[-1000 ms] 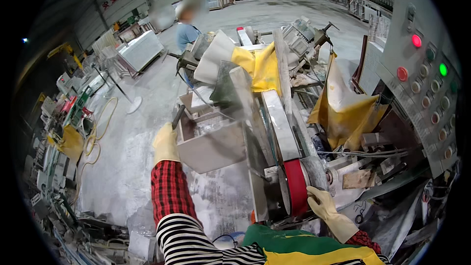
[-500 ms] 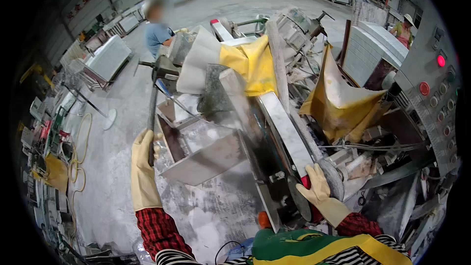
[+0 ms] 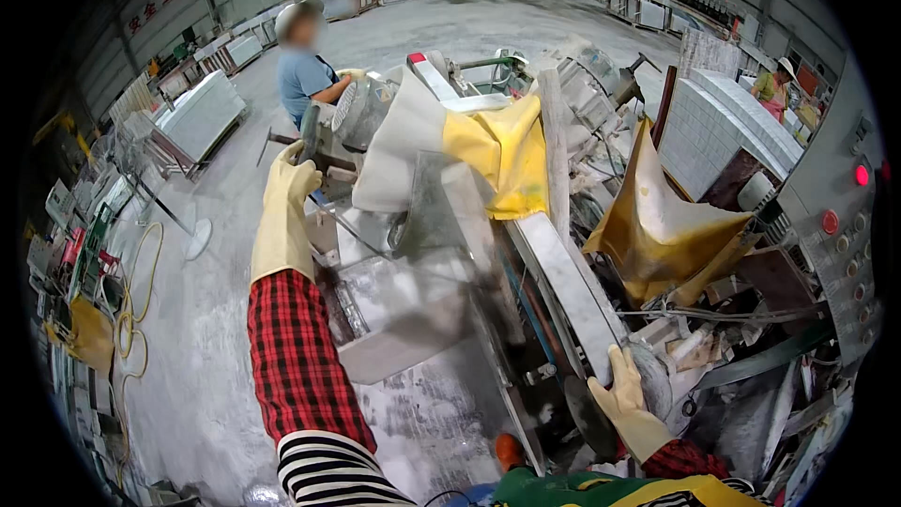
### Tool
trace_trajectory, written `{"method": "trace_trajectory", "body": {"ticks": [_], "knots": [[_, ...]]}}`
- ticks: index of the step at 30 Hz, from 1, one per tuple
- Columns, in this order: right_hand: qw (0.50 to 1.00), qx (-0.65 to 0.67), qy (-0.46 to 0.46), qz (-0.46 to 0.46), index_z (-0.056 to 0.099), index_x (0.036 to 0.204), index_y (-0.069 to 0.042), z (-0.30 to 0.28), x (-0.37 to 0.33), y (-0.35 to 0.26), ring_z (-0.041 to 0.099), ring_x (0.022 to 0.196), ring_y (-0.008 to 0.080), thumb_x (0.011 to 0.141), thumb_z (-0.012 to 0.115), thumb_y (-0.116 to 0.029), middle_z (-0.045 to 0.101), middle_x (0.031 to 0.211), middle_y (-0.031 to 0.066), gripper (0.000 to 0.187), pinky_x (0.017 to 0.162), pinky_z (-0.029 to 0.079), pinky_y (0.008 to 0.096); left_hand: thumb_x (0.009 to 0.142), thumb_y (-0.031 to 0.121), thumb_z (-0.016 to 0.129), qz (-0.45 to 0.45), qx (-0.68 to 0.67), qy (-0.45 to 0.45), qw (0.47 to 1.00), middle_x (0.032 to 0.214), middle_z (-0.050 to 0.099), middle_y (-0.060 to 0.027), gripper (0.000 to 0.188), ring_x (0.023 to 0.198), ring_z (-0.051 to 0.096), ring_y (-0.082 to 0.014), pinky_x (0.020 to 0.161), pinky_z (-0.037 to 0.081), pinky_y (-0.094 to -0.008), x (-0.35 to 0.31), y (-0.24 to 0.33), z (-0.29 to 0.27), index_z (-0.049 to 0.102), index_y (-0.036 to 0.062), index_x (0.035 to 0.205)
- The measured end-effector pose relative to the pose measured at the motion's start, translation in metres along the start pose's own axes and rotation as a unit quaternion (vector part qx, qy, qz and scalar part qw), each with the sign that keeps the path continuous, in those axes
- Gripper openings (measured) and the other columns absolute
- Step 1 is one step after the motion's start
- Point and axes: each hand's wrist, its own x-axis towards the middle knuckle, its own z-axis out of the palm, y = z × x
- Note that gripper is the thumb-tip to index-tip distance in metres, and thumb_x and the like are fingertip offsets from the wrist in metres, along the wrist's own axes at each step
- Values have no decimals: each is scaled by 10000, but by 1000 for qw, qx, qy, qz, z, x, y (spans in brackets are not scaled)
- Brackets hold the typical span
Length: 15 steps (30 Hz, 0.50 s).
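My left hand (image 3: 289, 202), in a cream rubber glove, is closed round a metal lever (image 3: 338, 167) on the left side of a dusty machine. The end of the lever inside the fist is hidden. My right hand (image 3: 631, 408), gloved alike, rests with fingers outstretched on the near end of a long white stone strip (image 3: 568, 286). This strip lies in a narrow channel and runs away from me under a yellow sheet flap (image 3: 507, 155). A grey board (image 3: 404, 343) left of the channel is smeared by motion.
Another white strip (image 3: 432, 75) with a red end shows beyond the flap. A co-worker in blue (image 3: 305, 80) stands at the machine's far left. A stained yellow sheet (image 3: 662, 225) hangs right of the channel. A control panel (image 3: 845, 225) with a lit red lamp stands at the right.
My left hand has moved up and away from me with the lever's end. My right hand stays at the strip's near end, lower in the picture now. The view has shifted slightly.
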Motion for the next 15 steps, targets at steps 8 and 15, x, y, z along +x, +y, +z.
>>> {"method": "trace_trajectory", "body": {"ticks": [8, 15], "knots": [[999, -19, 28, -28, 436, 1437, 31, -2, -5, -2, 409, 1334, 568, 756, 808, -191, 434, 1413, 419, 807, 1135, 353, 521, 777, -14, 623, 51, 38, 99, 993, 1273, 669, -200, 579, 884, 730, -262, 695, 578, -353, 86, -32, 39, 583, 1, 1354], [999, -20, 9, 29, 364, 1504, -10, 3, 7, 3, 382, 1375, 536, 717, 854, -231, 363, 1498, 386, 953, 1148, 350, 497, 760, -27, 613, 8, 107, 69, 992, 1224, 700, -186, 596, 1000, 721, -271, 823, 574, -363, 90, -27, 57, 584, 4, 1354]]}}
